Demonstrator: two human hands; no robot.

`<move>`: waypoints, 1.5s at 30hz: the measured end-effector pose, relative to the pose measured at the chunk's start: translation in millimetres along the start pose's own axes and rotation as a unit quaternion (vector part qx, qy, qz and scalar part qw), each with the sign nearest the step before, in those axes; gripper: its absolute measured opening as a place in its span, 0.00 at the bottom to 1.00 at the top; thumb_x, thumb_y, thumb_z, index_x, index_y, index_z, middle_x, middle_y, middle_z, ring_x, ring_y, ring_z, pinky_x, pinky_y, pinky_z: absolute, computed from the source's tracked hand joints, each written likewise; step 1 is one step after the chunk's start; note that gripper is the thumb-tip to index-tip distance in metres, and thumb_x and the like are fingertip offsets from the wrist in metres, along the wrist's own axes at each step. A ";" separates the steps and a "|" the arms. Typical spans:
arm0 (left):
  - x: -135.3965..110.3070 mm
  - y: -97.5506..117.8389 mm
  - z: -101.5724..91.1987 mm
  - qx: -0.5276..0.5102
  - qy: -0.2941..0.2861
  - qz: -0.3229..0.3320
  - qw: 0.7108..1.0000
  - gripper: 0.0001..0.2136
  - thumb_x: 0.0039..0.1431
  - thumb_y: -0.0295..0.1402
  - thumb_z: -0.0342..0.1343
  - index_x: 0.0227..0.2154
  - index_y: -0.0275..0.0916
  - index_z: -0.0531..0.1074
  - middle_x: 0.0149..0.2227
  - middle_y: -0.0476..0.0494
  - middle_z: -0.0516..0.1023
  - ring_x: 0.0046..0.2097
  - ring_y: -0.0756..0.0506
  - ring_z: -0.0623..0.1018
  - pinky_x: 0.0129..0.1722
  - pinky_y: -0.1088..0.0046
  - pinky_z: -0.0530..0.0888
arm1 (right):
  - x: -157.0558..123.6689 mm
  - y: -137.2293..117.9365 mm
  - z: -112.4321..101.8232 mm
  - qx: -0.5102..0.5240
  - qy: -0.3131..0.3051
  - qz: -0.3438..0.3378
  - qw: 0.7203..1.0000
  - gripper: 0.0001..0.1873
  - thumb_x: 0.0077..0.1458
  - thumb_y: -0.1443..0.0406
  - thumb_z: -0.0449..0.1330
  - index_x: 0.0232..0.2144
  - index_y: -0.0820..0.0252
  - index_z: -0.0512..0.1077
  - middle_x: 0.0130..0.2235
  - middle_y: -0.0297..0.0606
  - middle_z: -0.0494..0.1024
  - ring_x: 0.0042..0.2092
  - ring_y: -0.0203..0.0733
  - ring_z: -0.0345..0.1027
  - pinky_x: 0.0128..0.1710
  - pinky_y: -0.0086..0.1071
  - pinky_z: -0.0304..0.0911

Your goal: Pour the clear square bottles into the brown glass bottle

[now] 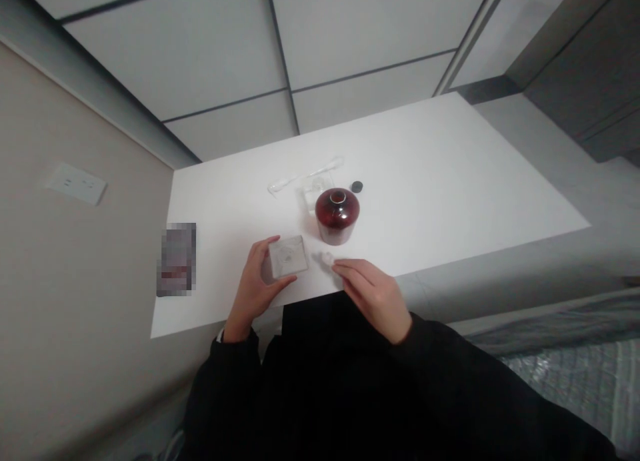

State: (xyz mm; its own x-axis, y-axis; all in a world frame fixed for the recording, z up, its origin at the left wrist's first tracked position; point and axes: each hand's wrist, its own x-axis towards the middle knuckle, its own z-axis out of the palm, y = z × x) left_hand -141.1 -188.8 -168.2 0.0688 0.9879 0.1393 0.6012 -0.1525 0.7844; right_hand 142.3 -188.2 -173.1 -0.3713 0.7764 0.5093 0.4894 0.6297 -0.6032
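White table: one table point(465, 174) bears the whole display.
Left hand: one hand point(256, 281), thumb and fingers spread, grips opposite edges of a clear square block point(289, 257) lying between them.
Right hand: one hand point(373, 291) pinches a small whitish piece point(327, 258) at its fingertips, just beside the block.
Red bottle: one bottle point(337, 221), uncapped, stands beyond both hands.
Dropper: one clear dropper point(305, 174).
Blocks: two, the second block point(311, 194) partly hidden behind the bottle.
Black cap: one cap point(357, 187).

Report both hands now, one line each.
Left hand: curled around the edges of a clear square block, gripping it.
Right hand: closed, fingertips pinching a small clear piece.
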 end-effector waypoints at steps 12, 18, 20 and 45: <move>2.1 4.3 -0.8 0.019 0.002 -0.025 0.999 0.36 0.59 0.49 0.70 0.66 0.47 0.64 0.62 0.38 0.70 0.64 0.35 0.73 0.68 0.49 0.70 | 4.9 -8.9 28.4 -0.041 -0.110 -0.014 0.993 0.22 0.71 0.65 0.54 0.63 0.66 0.72 0.58 0.54 0.81 0.62 0.55 0.73 0.60 0.50 0.78; 1.8 4.2 -1.7 0.016 0.006 -0.040 0.999 0.36 0.59 0.50 0.69 0.66 0.46 0.64 0.62 0.38 0.70 0.64 0.34 0.73 0.68 0.47 0.69 | -6.5 18.8 -6.1 -0.104 -0.098 -0.008 0.990 0.23 0.72 0.62 0.54 0.64 0.63 0.71 0.59 0.53 0.80 0.62 0.54 0.73 0.61 0.50 0.77; 1.8 3.8 -2.0 0.020 0.004 -0.040 0.999 0.35 0.60 0.51 0.69 0.66 0.46 0.64 0.62 0.38 0.70 0.64 0.34 0.73 0.68 0.47 0.70 | -13.8 54.5 -40.2 -0.148 -0.065 0.050 0.986 0.23 0.72 0.60 0.55 0.65 0.61 0.71 0.59 0.54 0.79 0.62 0.56 0.72 0.61 0.55 0.75; -1.4 -3.7 0.5 0.055 0.030 -0.031 0.998 0.32 0.62 0.52 0.66 0.65 0.50 0.64 0.63 0.38 0.71 0.66 0.31 0.74 0.67 0.41 0.72 | -10.9 142.0 -99.8 -0.271 0.025 0.096 0.957 0.33 0.71 0.50 0.55 0.65 0.70 0.70 0.59 0.65 0.76 0.61 0.65 0.72 0.59 0.64 0.73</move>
State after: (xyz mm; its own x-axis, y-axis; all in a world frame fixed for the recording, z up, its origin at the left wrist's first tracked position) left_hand -143.0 -189.6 -171.6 -0.0165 0.9913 0.1308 0.6865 -0.0838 0.7223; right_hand 294.6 -109.9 -203.1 -0.2017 0.8656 0.4584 0.8878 0.3592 -0.2877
